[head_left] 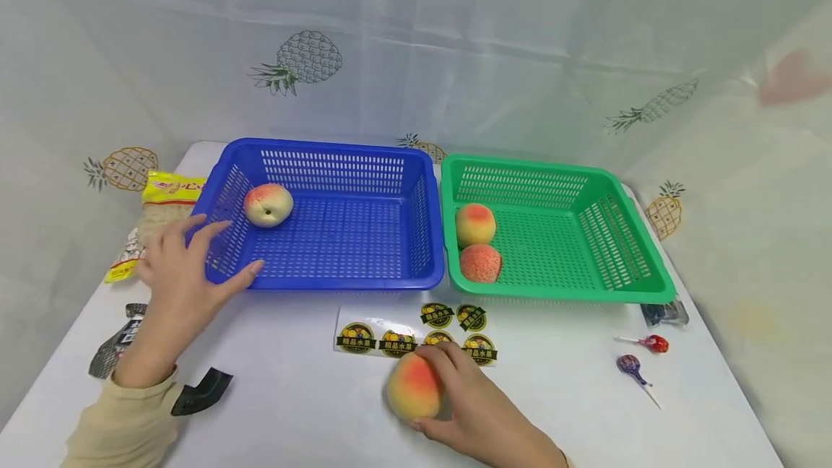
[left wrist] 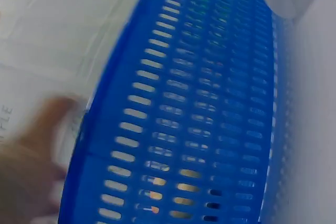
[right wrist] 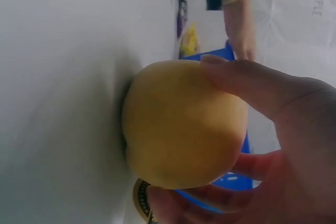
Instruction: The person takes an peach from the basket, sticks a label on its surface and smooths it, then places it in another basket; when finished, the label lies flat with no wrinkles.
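Observation:
My right hand (head_left: 464, 399) grips a yellow and red peach (head_left: 404, 387) on the white table, just in front of a sticker sheet. In the right wrist view the thumb and fingers curl round the peach (right wrist: 178, 124), which looks to touch the tabletop. Over the left front corner of the blue basket (head_left: 325, 284), my left hand (head_left: 182, 266) holds nothing, its fingers spread. That basket contains one pale peach (head_left: 269, 206) near its left wall. Two peaches lie along the left side of the green basket (head_left: 559, 295): a yellow-red one (head_left: 475, 225) and a redder one (head_left: 480, 263).
The sticker sheet (head_left: 347, 315) bears several round black labels. Two lollipops, one red (head_left: 656, 343) and one purple (head_left: 629, 365), lie at the right. A yellow snack bag (head_left: 165, 197) and a dark packet (head_left: 112, 352) are at the left. A pineapple-print cloth hangs behind.

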### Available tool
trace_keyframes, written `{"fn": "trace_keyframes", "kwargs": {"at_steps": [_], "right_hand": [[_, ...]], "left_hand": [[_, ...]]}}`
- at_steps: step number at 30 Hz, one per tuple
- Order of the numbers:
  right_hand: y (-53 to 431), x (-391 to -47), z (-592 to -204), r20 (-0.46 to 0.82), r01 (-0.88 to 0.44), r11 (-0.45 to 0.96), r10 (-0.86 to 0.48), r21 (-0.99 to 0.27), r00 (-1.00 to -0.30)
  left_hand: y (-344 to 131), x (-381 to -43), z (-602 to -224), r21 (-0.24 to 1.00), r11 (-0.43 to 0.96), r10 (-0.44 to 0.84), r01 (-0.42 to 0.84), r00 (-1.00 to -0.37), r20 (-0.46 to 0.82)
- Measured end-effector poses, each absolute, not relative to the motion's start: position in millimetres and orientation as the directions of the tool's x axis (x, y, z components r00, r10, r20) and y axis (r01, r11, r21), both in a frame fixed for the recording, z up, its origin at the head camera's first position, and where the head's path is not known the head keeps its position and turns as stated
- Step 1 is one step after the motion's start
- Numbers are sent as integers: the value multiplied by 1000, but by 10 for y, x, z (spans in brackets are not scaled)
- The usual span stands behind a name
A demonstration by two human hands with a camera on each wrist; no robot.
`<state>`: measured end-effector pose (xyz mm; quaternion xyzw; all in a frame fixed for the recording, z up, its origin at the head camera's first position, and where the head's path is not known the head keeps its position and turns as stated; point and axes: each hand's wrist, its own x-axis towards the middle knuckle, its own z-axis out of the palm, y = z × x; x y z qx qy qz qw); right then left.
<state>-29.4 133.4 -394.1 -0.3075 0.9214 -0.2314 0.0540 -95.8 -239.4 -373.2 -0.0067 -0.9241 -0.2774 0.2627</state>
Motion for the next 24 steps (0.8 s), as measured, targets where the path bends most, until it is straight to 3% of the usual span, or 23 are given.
{"fn": "trace_keyframes", "kwargs": {"at_steps": [2,5,7,8,10,14,19,24], "right_hand": [[1329,-297,-3950,51,-548,706,-592,-449,-804],[1330,-302,-3957,61,-554,706,-592,-442,-804],[1333,-301,-3957,71,-561,701,-596,-440,-800],[1337,-299,-3954,76,-568,699,-600,-435,-796],[1348,-298,-3939,88,-589,690,-615,-421,-783],[1418,-298,-3840,72,-594,696,-624,-404,-778],[1600,-339,-3614,22,-512,770,-546,-380,-837],[1756,-423,-3469,63,-460,812,-471,-359,-880]], "left_hand": [[-2278,-943,-3665,499,797,-102,341,-737,668],[-1980,-894,-3557,333,684,42,649,-491,870],[-1726,-846,-3516,240,589,193,771,-423,885],[-1596,-824,-3519,225,544,274,808,-424,863],[-1355,-782,-3569,265,490,424,831,-493,760],[-960,-775,-3803,316,575,575,755,-648,500],[-667,-846,-4092,210,686,625,697,-711,322],[-545,-906,-4291,149,763,573,629,-764,295]]}}
